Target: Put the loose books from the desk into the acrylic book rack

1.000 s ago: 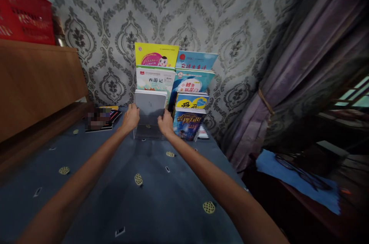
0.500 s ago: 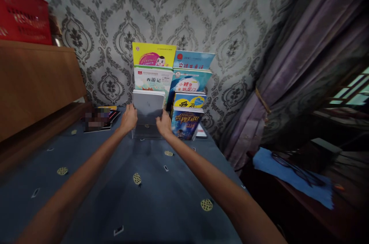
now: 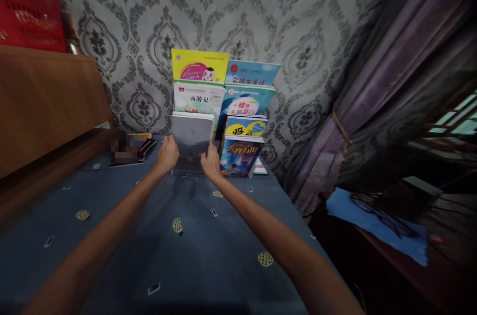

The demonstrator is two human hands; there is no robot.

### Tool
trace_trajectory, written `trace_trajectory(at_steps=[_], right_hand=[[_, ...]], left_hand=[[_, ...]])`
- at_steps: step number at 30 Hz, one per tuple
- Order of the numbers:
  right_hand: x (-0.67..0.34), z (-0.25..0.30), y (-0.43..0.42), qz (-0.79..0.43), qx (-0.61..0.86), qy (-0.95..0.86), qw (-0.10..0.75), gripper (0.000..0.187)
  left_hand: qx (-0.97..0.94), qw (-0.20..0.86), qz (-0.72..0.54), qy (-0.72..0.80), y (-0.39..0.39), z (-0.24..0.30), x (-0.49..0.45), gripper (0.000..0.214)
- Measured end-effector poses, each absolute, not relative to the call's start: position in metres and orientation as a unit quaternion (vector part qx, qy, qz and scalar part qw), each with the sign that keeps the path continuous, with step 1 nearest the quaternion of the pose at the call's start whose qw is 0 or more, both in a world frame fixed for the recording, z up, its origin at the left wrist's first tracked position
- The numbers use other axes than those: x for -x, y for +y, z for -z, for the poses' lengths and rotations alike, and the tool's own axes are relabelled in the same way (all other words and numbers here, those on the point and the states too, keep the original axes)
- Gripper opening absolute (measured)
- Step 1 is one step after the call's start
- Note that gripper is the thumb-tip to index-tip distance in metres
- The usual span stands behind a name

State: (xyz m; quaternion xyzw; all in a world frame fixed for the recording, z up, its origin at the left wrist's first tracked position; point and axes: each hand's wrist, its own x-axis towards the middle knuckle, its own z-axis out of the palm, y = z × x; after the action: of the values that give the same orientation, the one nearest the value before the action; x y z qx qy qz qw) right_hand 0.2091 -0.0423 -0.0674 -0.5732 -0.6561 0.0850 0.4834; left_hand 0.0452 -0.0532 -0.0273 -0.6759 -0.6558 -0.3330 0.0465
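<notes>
A plain grey book (image 3: pixel 193 131) stands upright in the front left of a tiered, clear book rack (image 3: pixel 192 167). My left hand (image 3: pixel 168 154) is closed on its left edge, and my right hand (image 3: pixel 210 160) grips its right edge. Directly behind it are a pale green book (image 3: pixel 199 100) and a yellow book (image 3: pixel 199 64). The right column holds a dark blue book (image 3: pixel 240 156), a yellow-and-blue book (image 3: pixel 246 126), a teal book (image 3: pixel 248 100) and a light blue book (image 3: pixel 255 71). The lower parts of the rear books are hidden by those in front.
A small pile of books (image 3: pixel 147 148) lies left of the rack, by a wooden cabinet (image 3: pixel 48 106) with a red basket (image 3: pixel 30 12) on top. A patterned blue cloth (image 3: pixel 194 265) covers the surface. At right hang purple curtains (image 3: pixel 357 86); glasses (image 3: pixel 383 215) rest on a blue cloth (image 3: pixel 346 205).
The view has tilted slightly, so the books sit a little higher in the picture. Both hands stay at the sides of the grey book, with hardly any movement.
</notes>
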Motion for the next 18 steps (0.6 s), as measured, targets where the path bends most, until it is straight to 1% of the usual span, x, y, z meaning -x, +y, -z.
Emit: trace_trajectory(at_steps=[4, 8, 14, 18], right_hand=[[-0.210, 0.066, -0.043, -0.086, 0.572, -0.658, 0.482, 0.066], [-0.211, 0.065, -0.046, -0.086, 0.573, -0.663, 0.475, 0.066], [-0.212, 0.065, -0.045, -0.088, 0.551, -0.666, 0.495, 0.069], [-0.216, 0.073, -0.056, -0.089, 0.531, -0.680, 0.497, 0.064]], left_hand=[[0.674, 0.034, 0.323, -0.663, -0.057, 0.026, -0.049, 0.035], [0.681, 0.029, 0.332, -0.652, -0.055, 0.027, -0.045, 0.036], [0.686, 0.013, 0.368, -0.628, -0.053, 0.036, -0.043, 0.040], [0.703, 0.008, 0.397, -0.589, -0.060, 0.053, -0.036, 0.047]])
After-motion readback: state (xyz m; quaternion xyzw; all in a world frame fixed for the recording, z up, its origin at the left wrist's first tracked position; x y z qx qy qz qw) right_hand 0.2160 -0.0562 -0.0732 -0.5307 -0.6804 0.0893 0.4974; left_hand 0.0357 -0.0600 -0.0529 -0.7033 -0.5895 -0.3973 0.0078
